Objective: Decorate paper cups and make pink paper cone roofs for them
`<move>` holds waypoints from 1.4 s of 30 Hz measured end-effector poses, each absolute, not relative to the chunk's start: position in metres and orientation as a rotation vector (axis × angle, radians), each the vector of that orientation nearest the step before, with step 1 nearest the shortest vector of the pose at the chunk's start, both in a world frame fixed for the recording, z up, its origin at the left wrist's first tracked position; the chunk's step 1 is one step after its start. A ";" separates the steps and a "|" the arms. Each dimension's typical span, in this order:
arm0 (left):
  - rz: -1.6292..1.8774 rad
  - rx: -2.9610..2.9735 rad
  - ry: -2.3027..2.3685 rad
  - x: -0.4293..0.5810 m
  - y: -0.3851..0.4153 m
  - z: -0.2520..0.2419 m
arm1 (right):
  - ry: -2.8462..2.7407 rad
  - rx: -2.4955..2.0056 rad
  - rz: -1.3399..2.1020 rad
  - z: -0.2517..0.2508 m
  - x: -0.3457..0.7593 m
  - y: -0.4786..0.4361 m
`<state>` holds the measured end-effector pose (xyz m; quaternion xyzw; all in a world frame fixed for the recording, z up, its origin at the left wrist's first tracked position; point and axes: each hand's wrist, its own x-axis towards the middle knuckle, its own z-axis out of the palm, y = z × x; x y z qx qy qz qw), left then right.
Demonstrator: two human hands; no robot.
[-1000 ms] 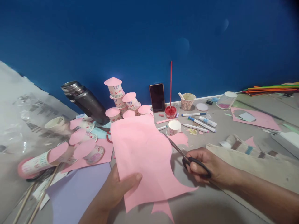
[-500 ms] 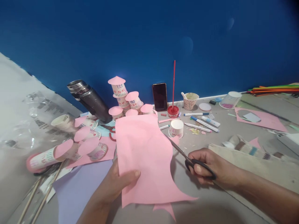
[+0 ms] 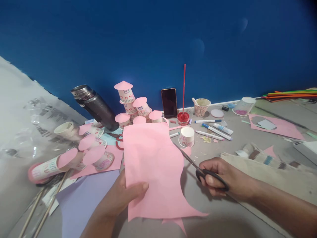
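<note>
My left hand (image 3: 128, 191) grips a sheet of pink paper (image 3: 153, 168) by its left side, thumb on top and the other fingers hidden beneath. The sheet's right edge is cut in a wavy curve, ending in a long point at the lower right. In my right hand (image 3: 220, 178) is a pair of black-handled scissors (image 3: 189, 159), its blades pointing up and left at the paper's right edge. The blades look nearly closed. A pink offcut (image 3: 175, 224) pokes out from under the sheet's lower edge.
Behind the sheet stand stacked decorated paper cups (image 3: 126, 96) with pink cone roofs, beside a leaning dark bottle (image 3: 99, 109). A phone (image 3: 169, 103), a red paint pot (image 3: 183, 118), markers (image 3: 210, 135) and a cup (image 3: 187, 136) sit near the wall. Cloth (image 3: 262, 175) lies right.
The pink sheet has shifted very slightly, its lower right point drawing a little to the left. Both hands keep the same grips, and the scissors have barely moved.
</note>
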<state>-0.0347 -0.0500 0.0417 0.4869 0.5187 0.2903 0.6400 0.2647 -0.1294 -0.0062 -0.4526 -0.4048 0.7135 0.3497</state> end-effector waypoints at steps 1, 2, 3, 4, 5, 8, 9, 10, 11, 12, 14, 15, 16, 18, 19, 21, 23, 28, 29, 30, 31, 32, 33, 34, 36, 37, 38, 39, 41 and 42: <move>0.661 1.110 1.183 -0.035 -0.050 0.042 | -1.046 -1.163 1.848 -0.007 0.265 -0.130; 0.660 1.112 1.181 -0.035 -0.050 0.042 | -1.044 -1.148 1.849 -0.007 0.265 -0.130; 0.658 1.115 1.178 -0.035 -0.050 0.042 | -1.043 -1.130 1.849 -0.008 0.265 -0.130; 0.655 1.120 1.175 -0.035 -0.049 0.042 | -1.042 -1.113 1.850 -0.009 0.265 -0.130; 0.650 1.125 1.170 -0.036 -0.049 0.042 | -1.040 -1.100 1.851 -0.009 0.265 -0.130; 0.639 1.133 1.144 -0.036 -0.049 0.042 | -1.025 -1.078 1.860 -0.008 0.265 -0.130; 0.639 1.133 1.136 -0.035 -0.049 0.041 | -1.020 -1.079 1.862 -0.007 0.264 -0.130; 0.642 1.135 1.130 -0.035 -0.049 0.041 | -1.015 -1.085 1.864 -0.006 0.264 -0.130; 0.643 1.139 1.129 -0.035 -0.049 0.041 | -1.013 -1.092 1.866 -0.005 0.263 -0.129; 0.641 1.145 1.131 -0.035 -0.049 0.041 | -1.012 -1.097 1.865 -0.004 0.263 -0.129; 0.626 1.159 1.139 -0.035 -0.049 0.041 | -1.014 -1.092 1.867 -0.004 0.263 -0.129; 0.619 1.166 1.142 -0.035 -0.049 0.041 | -1.016 -1.085 1.868 -0.004 0.263 -0.128; 0.615 1.171 1.143 -0.035 -0.049 0.041 | -1.015 -1.080 1.868 -0.004 0.263 -0.129; 0.616 1.182 1.139 -0.035 -0.049 0.041 | -1.014 -1.087 1.865 -0.005 0.263 -0.129; 0.618 1.186 1.137 -0.035 -0.049 0.041 | -1.014 -1.096 1.861 -0.006 0.263 -0.129; 0.618 1.188 1.137 -0.036 -0.049 0.041 | -1.011 -1.110 1.860 -0.006 0.263 -0.129; 0.617 1.186 1.139 -0.037 -0.049 0.040 | -1.007 -1.111 1.866 -0.006 0.262 -0.129; 0.640 1.212 1.150 -0.039 -0.049 0.036 | -0.990 -1.111 1.872 -0.004 0.262 -0.129; 0.641 1.217 1.159 -0.039 -0.049 0.035 | -0.984 -1.109 1.872 -0.004 0.262 -0.129; 0.643 1.217 1.168 -0.039 -0.050 0.035 | -0.980 -1.105 1.874 -0.003 0.261 -0.129; 0.644 1.214 1.175 -0.039 -0.050 0.035 | -0.975 -1.099 1.876 -0.003 0.261 -0.129; 0.645 1.208 1.181 -0.039 -0.050 0.035 | -0.971 -1.093 1.879 -0.003 0.261 -0.129; 0.644 1.202 1.183 -0.039 -0.051 0.035 | -0.968 -1.087 1.883 -0.002 0.261 -0.129; 0.641 1.199 1.182 -0.039 -0.051 0.035 | -0.966 -1.081 1.886 -0.002 0.261 -0.128; 0.632 1.201 1.175 -0.039 -0.051 0.035 | -0.965 -1.074 1.893 -0.002 0.260 -0.128; 0.629 1.204 1.170 -0.038 -0.051 0.035 | -0.965 -1.069 1.894 -0.002 0.261 -0.128; 0.630 1.207 1.166 -0.038 -0.051 0.036 | -0.966 -1.066 1.894 -0.002 0.261 -0.128; 0.635 1.208 1.163 -0.037 -0.051 0.036 | -0.967 -1.061 1.893 -0.003 0.261 -0.128; 0.643 1.207 1.161 -0.037 -0.051 0.037 | -0.974 -1.058 1.888 -0.002 0.261 -0.128; 0.643 1.205 1.161 -0.036 -0.051 0.038 | -0.980 -1.060 1.884 -0.002 0.260 -0.128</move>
